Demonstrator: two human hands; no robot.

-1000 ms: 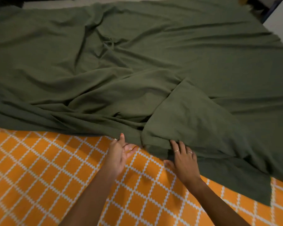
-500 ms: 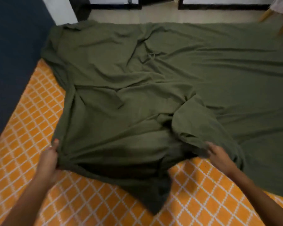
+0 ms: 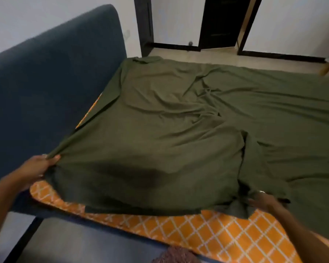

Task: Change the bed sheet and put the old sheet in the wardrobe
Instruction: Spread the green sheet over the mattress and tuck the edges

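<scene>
The left hand (image 3: 38, 167) at lower left grips the green sheet's (image 3: 179, 130) corner; the right hand (image 3: 262, 201), lower right, pinches its edge over the orange sheet (image 3: 207, 230).

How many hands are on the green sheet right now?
2. The left hand grips the green sheet at its corner by the headboard; the right hand holds its near edge, blurred.

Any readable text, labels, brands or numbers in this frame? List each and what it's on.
None readable.
green sheet: plain cloth, no tag or print in view.
orange cover: only a white lattice pattern, no lettering.
blue headboard: plain fabric, no label showing.
left hand and right hand: each grips the sheet's edge; the rings are too blurred to show any marking.
</scene>
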